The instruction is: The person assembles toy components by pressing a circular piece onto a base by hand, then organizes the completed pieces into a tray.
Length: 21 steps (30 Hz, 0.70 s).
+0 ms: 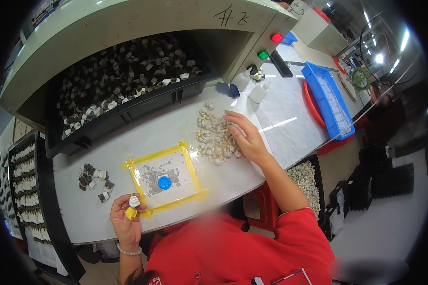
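My left hand (125,223) is at the front edge of the table, its fingers closed on a small white cap-shaped piece (134,201). Something yellow (131,213), perhaps a thumb covering, shows just below that piece. My right hand (251,142) is at the right side of a pile of small cream-and-white pieces (214,135), fingers stretched and apart; anything under its fingertips is hidden. Between my hands lies a yellow-taped square (193,172) on the table, spotted with grey marks. A round blue cap (164,183) sits inside it. Dark-and-white pieces (102,174) lie in a loose group left of the square.
A black tray (128,116) full of dark-and-white pieces sits in the machine opening (223,45). Another black tray (47,190) with rows of pieces stands left. White bottles (258,93) and a blue bin (325,99) are far right. A container of cream pieces (303,185) is below the table edge.
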Motion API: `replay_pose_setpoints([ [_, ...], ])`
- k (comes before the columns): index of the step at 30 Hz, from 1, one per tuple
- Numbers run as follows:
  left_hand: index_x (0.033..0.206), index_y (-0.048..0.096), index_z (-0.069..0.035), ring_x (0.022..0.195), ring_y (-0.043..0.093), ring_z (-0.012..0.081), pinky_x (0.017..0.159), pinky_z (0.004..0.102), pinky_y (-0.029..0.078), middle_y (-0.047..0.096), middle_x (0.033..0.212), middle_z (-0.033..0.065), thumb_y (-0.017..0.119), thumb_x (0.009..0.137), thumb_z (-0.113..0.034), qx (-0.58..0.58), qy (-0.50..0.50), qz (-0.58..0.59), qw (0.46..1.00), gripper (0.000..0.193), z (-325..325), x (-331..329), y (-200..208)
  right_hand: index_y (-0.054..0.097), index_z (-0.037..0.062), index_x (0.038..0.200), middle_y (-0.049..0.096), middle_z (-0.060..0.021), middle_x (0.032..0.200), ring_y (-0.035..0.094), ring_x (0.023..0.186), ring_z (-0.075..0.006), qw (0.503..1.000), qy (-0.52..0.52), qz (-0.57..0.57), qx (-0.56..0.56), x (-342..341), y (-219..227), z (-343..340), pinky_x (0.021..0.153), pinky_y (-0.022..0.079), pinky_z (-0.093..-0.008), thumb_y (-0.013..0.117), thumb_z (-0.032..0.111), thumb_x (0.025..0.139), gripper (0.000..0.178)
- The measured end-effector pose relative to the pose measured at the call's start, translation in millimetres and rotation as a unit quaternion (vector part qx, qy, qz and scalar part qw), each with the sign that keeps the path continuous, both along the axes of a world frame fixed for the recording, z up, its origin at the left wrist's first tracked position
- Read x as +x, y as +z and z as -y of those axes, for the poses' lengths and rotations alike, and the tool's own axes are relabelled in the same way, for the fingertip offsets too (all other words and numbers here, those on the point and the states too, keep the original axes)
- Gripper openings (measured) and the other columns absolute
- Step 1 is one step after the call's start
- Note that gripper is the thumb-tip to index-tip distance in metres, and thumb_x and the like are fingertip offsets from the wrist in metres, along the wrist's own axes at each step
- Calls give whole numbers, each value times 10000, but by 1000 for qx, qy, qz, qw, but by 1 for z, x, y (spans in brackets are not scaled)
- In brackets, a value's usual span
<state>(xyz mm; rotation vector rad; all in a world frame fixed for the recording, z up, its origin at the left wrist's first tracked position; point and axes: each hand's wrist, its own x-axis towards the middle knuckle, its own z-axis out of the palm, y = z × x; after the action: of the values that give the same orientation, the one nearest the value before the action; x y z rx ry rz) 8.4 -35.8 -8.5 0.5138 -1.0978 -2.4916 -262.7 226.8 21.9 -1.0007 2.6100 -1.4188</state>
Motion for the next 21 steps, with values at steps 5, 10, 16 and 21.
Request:
replay_pose_setpoints([
  [5,1115,530,8,877,638,203,803,309,532,605,1114,169,668,800,26,-5,10,-1,1000,344,0,0,-2,616,16,999,600,-99,1052,595,924,-210,999,1,-7,51,25,24,-30,826,460,-303,642,50,799,204],
  [10,1111,530,21,949,620,207,844,327,528,584,1146,171,639,797,76,-14,20,12,1000,337,1,-1,-2,614,20,925,599,-82,930,593,791,-170,983,-5,-43,177,44,13,-34,689,483,-289,678,17,738,198],
  [16,1085,543,44,964,620,216,880,318,512,585,1145,178,595,794,131,1,-8,-21,1000,308,-10,-8,6,612,9,913,600,-103,888,607,758,-235,995,-52,-17,79,50,22,-25,690,492,-309,651,-9,727,190],
  [21,1125,530,64,982,622,220,886,319,509,592,1146,174,595,791,139,-8,-26,9,1000,349,-17,-9,7,619,22,935,601,-106,934,600,827,-258,994,105,20,12,71,25,24,731,496,-320,632,-29,717,224],
])
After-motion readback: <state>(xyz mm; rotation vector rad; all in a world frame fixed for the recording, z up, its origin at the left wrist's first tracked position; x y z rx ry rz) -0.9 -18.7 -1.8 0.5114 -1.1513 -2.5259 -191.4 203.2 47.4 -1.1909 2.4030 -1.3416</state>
